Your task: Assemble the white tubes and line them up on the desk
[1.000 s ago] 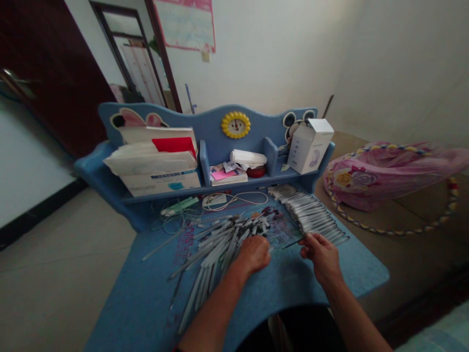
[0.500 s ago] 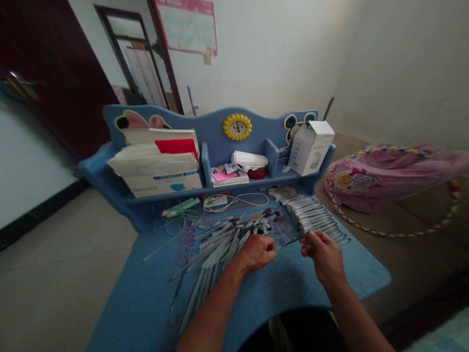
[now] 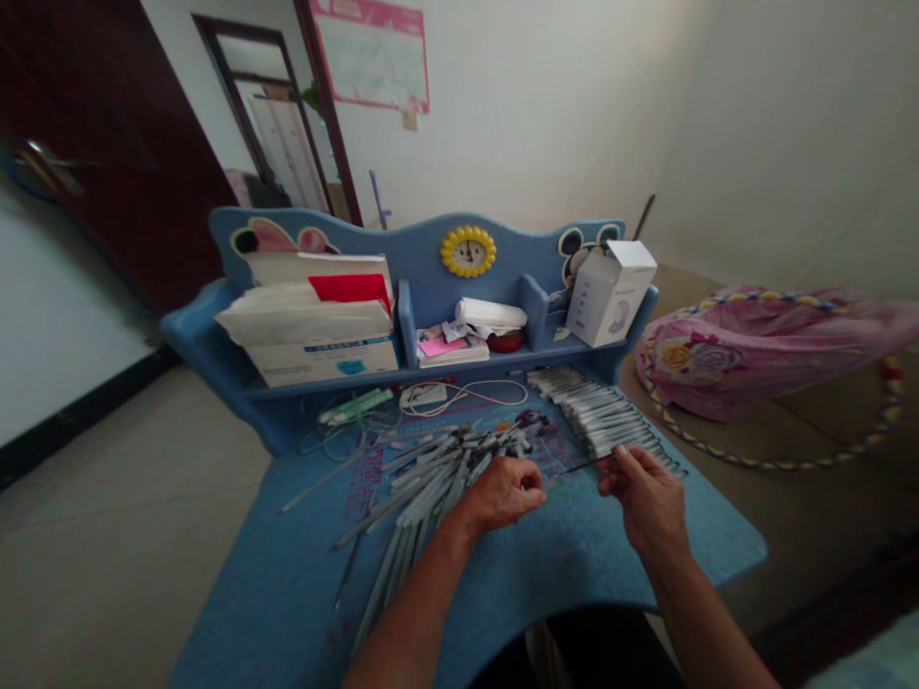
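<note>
Pinching a thin dark rod (image 3: 583, 465) between thumb and fingertips, the right grip (image 3: 644, 496) is what we meet first, towards the near right side of the blue tabletop (image 3: 265, 593). The rod points left towards the left grip (image 3: 504, 493), whose fingers are curled in; we cannot tell whether they hold anything. Compared with a second ago, the right grip sits slightly farther right and more of the rod shows, so we judge it is being drawn away from the left grip. Around and beyond the left grip we find a loose, fanned pile of pale tubes (image 3: 423, 483); behind the right grip, a row of pale tubes with dark ends (image 3: 599, 411) lies side by side. Farther back we see a blue shelf (image 3: 409, 244) bearing a yellow flower-shaped clock (image 3: 468, 252), papers (image 3: 302, 316) and a white box (image 3: 610, 292)
</note>
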Demonstrator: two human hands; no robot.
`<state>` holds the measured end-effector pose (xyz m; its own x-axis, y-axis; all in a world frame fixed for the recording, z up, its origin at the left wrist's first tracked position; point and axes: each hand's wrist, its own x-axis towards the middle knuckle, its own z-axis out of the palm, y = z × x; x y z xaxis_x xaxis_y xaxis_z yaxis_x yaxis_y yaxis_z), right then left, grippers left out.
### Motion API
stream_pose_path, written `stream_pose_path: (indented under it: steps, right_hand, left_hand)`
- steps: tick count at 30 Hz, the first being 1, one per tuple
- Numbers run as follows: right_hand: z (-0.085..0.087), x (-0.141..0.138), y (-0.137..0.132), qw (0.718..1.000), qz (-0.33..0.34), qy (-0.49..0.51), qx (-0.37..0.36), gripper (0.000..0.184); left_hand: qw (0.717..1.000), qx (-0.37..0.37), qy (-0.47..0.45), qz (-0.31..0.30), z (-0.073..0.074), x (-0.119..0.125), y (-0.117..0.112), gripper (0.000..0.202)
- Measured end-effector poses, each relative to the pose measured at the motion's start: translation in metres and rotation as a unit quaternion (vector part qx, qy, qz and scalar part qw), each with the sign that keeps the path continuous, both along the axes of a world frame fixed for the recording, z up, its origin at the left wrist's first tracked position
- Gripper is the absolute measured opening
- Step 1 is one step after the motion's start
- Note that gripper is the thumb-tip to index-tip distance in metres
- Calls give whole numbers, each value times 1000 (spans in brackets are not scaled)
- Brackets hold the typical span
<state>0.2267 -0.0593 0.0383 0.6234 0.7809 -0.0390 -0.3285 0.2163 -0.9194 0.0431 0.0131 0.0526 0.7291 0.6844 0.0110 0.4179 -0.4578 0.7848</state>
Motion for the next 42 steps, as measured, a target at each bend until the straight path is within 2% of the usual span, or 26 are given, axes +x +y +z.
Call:
stream_pose_path:
  steps: [4, 13, 17, 23, 25, 28, 31, 35, 38, 40, 42]
  right_hand:
    - [1, -3, -1, 1000, 12, -19, -10, 26]
    - [8, -31, -4, 987, 70, -143, -32, 22]
    - [4, -43, -2, 977, 88, -191, -27, 18]
    - [-5, -46, -5, 970, 64, -236, 10, 12]
    - [-9, -44, -8, 969, 58, -241, 18, 15]
    - [-11, -42, -10, 965, 50, -257, 28, 32]
    - [-7, -40, -11, 945, 51, -318, 50, 38]
    - [-6, -33, -8, 915, 62, -398, 33, 26]
    - [-14, -19, 1, 890, 74, -445, -64, 20]
    - [-22, -8, 10, 850, 89, -497, -151, 21]
    - [-28, 0, 21, 809, 106, -540, -207, 22]
  left_hand:
    - [1000, -6, -6, 3, 3, 0, -1, 12]
    - [999, -22, -35, -8, 10, 2, -5, 16]
    - [997, -48, -63, -18, 13, 7, -4, 20]
    - [993, -78, -89, 1, 16, 16, -3, 17]
    - [991, -83, -102, 17, 16, 19, -4, 18]
    - [990, -79, -108, 35, 15, 23, -5, 17]
    - [990, -80, -113, 37, 14, 22, -5, 16]
    - [981, -107, -145, 78, 17, 12, -3, 15]
    - [969, -115, -179, 129, 18, 0, -1, 15]
    - [961, -109, -199, 157, 17, -9, 1, 16]
    - [953, -107, -219, 178, 16, -16, 4, 17]
